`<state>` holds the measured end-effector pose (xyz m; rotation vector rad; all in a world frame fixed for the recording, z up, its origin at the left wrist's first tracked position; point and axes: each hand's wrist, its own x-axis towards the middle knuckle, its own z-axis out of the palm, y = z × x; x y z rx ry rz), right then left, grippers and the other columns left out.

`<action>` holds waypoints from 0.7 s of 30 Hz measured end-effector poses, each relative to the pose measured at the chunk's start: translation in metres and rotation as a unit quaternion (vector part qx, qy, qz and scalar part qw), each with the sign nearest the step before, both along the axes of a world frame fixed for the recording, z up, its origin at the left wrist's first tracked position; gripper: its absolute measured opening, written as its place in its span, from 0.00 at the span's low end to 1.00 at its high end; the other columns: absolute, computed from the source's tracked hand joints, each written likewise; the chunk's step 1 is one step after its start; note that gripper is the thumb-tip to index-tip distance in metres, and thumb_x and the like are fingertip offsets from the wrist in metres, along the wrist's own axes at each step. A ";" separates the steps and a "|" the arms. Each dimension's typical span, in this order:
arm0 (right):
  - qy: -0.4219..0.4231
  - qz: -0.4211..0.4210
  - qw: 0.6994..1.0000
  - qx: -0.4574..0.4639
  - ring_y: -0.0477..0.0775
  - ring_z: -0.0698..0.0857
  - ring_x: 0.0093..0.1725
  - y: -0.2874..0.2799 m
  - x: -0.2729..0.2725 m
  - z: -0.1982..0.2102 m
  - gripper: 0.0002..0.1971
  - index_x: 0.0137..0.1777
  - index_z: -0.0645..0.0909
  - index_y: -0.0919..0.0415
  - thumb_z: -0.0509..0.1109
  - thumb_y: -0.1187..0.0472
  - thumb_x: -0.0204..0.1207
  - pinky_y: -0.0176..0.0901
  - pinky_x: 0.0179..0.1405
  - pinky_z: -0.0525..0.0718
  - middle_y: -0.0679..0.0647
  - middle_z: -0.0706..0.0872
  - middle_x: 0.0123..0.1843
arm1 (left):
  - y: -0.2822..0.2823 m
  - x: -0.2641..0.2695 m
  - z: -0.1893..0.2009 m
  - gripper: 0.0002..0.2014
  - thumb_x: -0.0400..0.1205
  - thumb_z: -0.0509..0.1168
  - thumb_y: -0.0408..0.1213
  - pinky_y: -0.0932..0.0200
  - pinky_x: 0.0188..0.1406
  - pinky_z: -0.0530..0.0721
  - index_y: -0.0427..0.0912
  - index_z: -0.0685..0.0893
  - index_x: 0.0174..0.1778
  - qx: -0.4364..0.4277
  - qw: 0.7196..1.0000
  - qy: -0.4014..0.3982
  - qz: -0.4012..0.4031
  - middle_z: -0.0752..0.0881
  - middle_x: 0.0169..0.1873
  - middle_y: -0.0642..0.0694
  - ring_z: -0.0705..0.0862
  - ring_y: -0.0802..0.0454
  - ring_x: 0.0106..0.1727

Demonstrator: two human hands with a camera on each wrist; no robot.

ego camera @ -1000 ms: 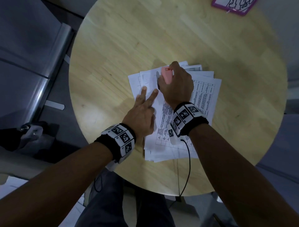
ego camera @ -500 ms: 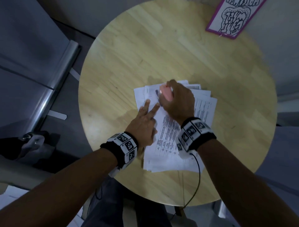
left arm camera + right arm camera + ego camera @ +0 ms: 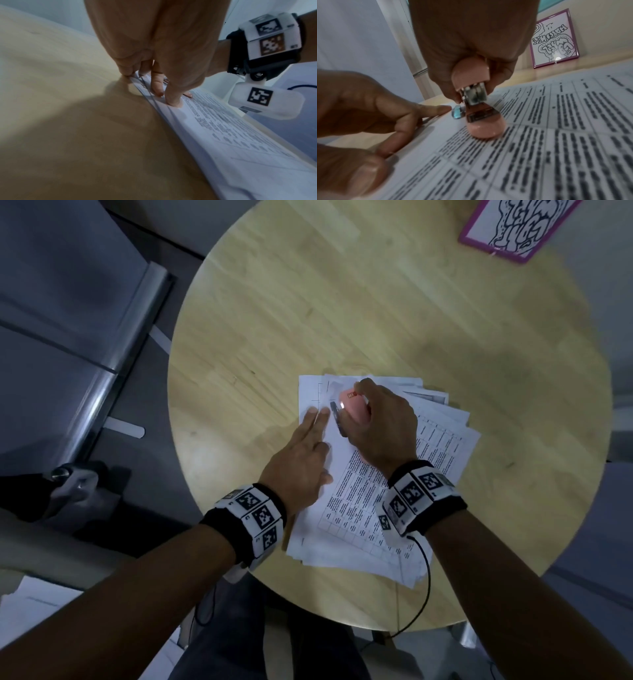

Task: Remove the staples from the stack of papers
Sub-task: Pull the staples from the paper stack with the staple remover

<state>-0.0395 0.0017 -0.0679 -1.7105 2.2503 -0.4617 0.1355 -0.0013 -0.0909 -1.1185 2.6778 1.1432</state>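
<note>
From my remote station, reading left to right: a grey metal-edged cabinet (image 3: pixel 78 313) stands off the round wooden worktop (image 3: pixel 342 302), and loose white sheets (image 3: pixel 34 604) lie low at the near left beside my dark trousers (image 3: pixel 239 628). My left hand (image 3: pixel 301 460) lies flat on the left margin of the stack of papers (image 3: pixel 442 453), fingers straight and released, index and middle fingertips pressing the top sheet near its upper left corner; the left wrist view shows those fingers (image 3: pixel 173 97) bearing down right at the edge of the stack, where several sheet edges fan out slightly. Just beside them, my right hand (image 3: pixel 380 429) is clenched around a pink stapler-like tool (image 3: pixel 354 407), its metal front end pointing toward the left fingertips. In the right wrist view, the tool (image 3: pixel 471 75) hangs open over the printed page, its pink lower part (image 3: pixel 486 128) resting on the sheet and its metal jaw above it; I cannot tell whether it has caught a staple. The stack sits near the middle of the worktop, loosely fanned, its top sheet covered with a printed table. A black cable (image 3: pixel 424 587) trails from my right wristband (image 3: pixel 418 494) over the near edge. At the far right, a purple-framed drawing (image 3: pixel 513 224) lies on the worktop, well apart from the papers.
</note>
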 end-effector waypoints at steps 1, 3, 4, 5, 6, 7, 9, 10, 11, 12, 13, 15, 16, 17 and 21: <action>0.009 -0.006 1.000 0.002 0.59 0.85 0.36 0.000 0.002 -0.001 0.17 0.55 0.81 0.58 0.76 0.47 0.75 0.41 0.30 0.75 0.53 0.89 0.43 | 0.000 0.000 -0.001 0.15 0.80 0.70 0.42 0.45 0.74 0.74 0.32 0.82 0.52 -0.011 1.000 -0.005 -0.006 0.49 0.85 0.35 0.44 0.40 0.87; 0.022 -0.021 1.000 0.007 0.57 0.83 0.34 0.002 0.007 -0.003 0.17 0.55 0.80 0.58 0.76 0.48 0.76 0.39 0.30 0.72 0.53 0.88 0.42 | -0.001 0.000 -0.005 0.14 0.79 0.70 0.42 0.38 0.83 0.59 0.33 0.83 0.51 -0.031 0.999 0.000 -0.013 0.52 0.85 0.34 0.46 0.38 0.87; 0.027 -0.029 0.999 0.008 0.55 0.81 0.33 0.003 0.010 -0.004 0.16 0.55 0.80 0.58 0.75 0.48 0.77 0.39 0.29 0.71 0.53 0.87 0.42 | -0.001 0.001 -0.006 0.14 0.78 0.71 0.42 0.37 0.84 0.54 0.33 0.83 0.50 -0.037 0.999 0.004 -0.010 0.54 0.85 0.34 0.48 0.37 0.86; 0.030 -0.035 0.999 0.008 0.54 0.79 0.32 0.003 0.012 -0.004 0.16 0.55 0.80 0.59 0.75 0.48 0.77 0.39 0.30 0.70 0.53 0.87 0.42 | 0.000 0.002 -0.007 0.13 0.78 0.71 0.41 0.37 0.84 0.52 0.34 0.83 0.49 -0.041 0.999 0.008 -0.005 0.55 0.85 0.34 0.49 0.37 0.86; 0.033 -0.042 0.999 0.007 0.54 0.79 0.32 0.003 0.015 -0.005 0.16 0.55 0.80 0.59 0.74 0.48 0.78 0.38 0.30 0.69 0.53 0.87 0.42 | 0.000 0.002 -0.008 0.13 0.78 0.71 0.40 0.37 0.84 0.51 0.34 0.83 0.49 -0.046 0.999 0.013 -0.002 0.56 0.84 0.34 0.50 0.37 0.86; 0.035 -0.050 0.998 0.004 0.55 0.80 0.32 0.003 0.017 -0.007 0.16 0.55 0.80 0.60 0.74 0.48 0.78 0.38 0.30 0.70 0.54 0.87 0.42 | 0.001 0.003 -0.008 0.12 0.77 0.71 0.39 0.36 0.83 0.52 0.33 0.83 0.49 -0.050 0.999 0.019 0.000 0.57 0.84 0.34 0.51 0.36 0.86; 0.029 -0.074 0.997 -0.004 0.56 0.82 0.32 -0.003 0.021 -0.008 0.16 0.54 0.80 0.60 0.74 0.47 0.78 0.38 0.29 0.70 0.53 0.86 0.41 | 0.002 0.003 -0.009 0.13 0.77 0.72 0.39 0.34 0.82 0.55 0.33 0.83 0.50 -0.055 0.998 0.023 0.002 0.58 0.83 0.32 0.52 0.34 0.85; 0.024 -0.088 0.996 -0.008 0.56 0.82 0.32 -0.006 0.022 -0.009 0.16 0.54 0.80 0.60 0.73 0.47 0.79 0.38 0.29 0.70 0.53 0.86 0.40 | 0.002 0.003 -0.009 0.14 0.77 0.73 0.39 0.33 0.82 0.55 0.32 0.83 0.51 -0.056 0.998 0.022 0.000 0.59 0.83 0.31 0.53 0.33 0.85; 0.017 -0.097 0.995 -0.011 0.55 0.82 0.33 -0.009 0.023 -0.010 0.16 0.54 0.80 0.60 0.73 0.47 0.79 0.38 0.30 0.69 0.52 0.85 0.40 | 0.002 0.002 -0.009 0.16 0.77 0.74 0.40 0.33 0.82 0.56 0.32 0.83 0.52 -0.057 0.998 0.020 -0.001 0.59 0.83 0.30 0.53 0.33 0.85; 0.011 -0.103 0.995 -0.011 0.55 0.82 0.33 -0.012 0.025 -0.012 0.16 0.54 0.80 0.60 0.73 0.47 0.78 0.39 0.31 0.69 0.52 0.85 0.40 | 0.002 0.002 -0.009 0.17 0.76 0.74 0.41 0.33 0.81 0.56 0.32 0.83 0.52 -0.058 0.998 0.014 -0.002 0.58 0.83 0.30 0.53 0.32 0.85; 0.006 -0.106 0.994 -0.011 0.55 0.82 0.34 -0.014 0.025 -0.013 0.16 0.54 0.80 0.61 0.73 0.48 0.78 0.39 0.32 0.68 0.53 0.85 0.41 | 0.001 0.001 -0.008 0.18 0.76 0.75 0.41 0.33 0.82 0.56 0.31 0.82 0.53 -0.061 0.998 0.008 -0.004 0.57 0.83 0.30 0.52 0.32 0.85; -0.006 -0.110 0.994 -0.009 0.56 0.82 0.35 -0.017 0.025 -0.015 0.15 0.54 0.79 0.61 0.73 0.50 0.77 0.40 0.32 0.69 0.53 0.85 0.41 | 0.002 0.001 -0.007 0.19 0.77 0.75 0.42 0.34 0.82 0.56 0.31 0.82 0.55 -0.064 0.998 -0.005 -0.006 0.56 0.83 0.30 0.52 0.32 0.85; -0.009 -0.113 0.994 -0.009 0.57 0.83 0.35 -0.018 0.025 -0.015 0.15 0.55 0.79 0.61 0.73 0.50 0.77 0.40 0.33 0.69 0.53 0.85 0.42 | 0.002 0.000 -0.006 0.20 0.76 0.75 0.43 0.34 0.82 0.56 0.31 0.83 0.55 -0.064 0.998 -0.008 -0.007 0.56 0.83 0.30 0.52 0.32 0.85; -0.010 -0.115 0.993 -0.008 0.57 0.83 0.36 -0.019 0.025 -0.016 0.15 0.55 0.79 0.61 0.73 0.51 0.77 0.40 0.33 0.70 0.53 0.86 0.42 | 0.002 0.000 -0.007 0.20 0.76 0.75 0.43 0.33 0.82 0.57 0.31 0.83 0.55 -0.065 0.998 -0.011 -0.007 0.56 0.83 0.29 0.53 0.32 0.85; -0.019 -0.118 0.993 -0.018 0.56 0.82 0.35 -0.026 0.024 -0.015 0.15 0.55 0.79 0.61 0.73 0.51 0.77 0.41 0.32 0.71 0.53 0.86 0.43 | 0.002 0.000 -0.008 0.20 0.76 0.76 0.44 0.32 0.81 0.59 0.30 0.83 0.54 -0.060 0.998 -0.013 -0.011 0.57 0.83 0.29 0.53 0.31 0.85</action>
